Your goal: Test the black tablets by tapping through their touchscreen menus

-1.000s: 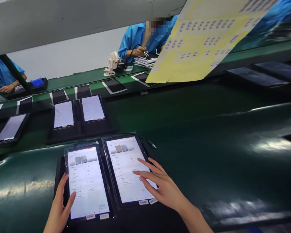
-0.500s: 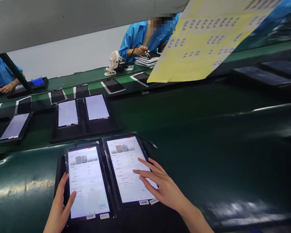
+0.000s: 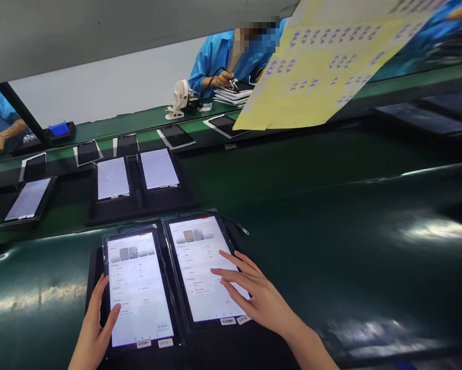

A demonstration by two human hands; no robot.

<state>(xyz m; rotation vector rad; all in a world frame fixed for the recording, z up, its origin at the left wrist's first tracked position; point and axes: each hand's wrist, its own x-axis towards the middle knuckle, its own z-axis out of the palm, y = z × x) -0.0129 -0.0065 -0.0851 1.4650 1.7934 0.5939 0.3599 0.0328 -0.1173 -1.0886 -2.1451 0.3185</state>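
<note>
Two lit tablets lie side by side in a black tray (image 3: 93,267) on the near green belt. My left hand (image 3: 94,329) rests at the lower left corner of the left tablet (image 3: 138,282), thumb on the screen's edge. Over the right tablet (image 3: 200,262) my right hand (image 3: 254,293) is spread, fingers apart, with the fingertips on or just above its screen. Neither hand holds anything.
On the farther belt a second tray (image 3: 138,203) carries two lit tablets, and another lit tablet (image 3: 27,200) lies to its left. Dark tablets line the back rail. A yellow label sheet (image 3: 323,61) hangs top right. Two people in blue coats work across the line by a small white fan (image 3: 179,100).
The far tray with its two lit tablets and the single tablet beside it have drifted right along the belt. My hands have stayed nearly still on the near tablets.
</note>
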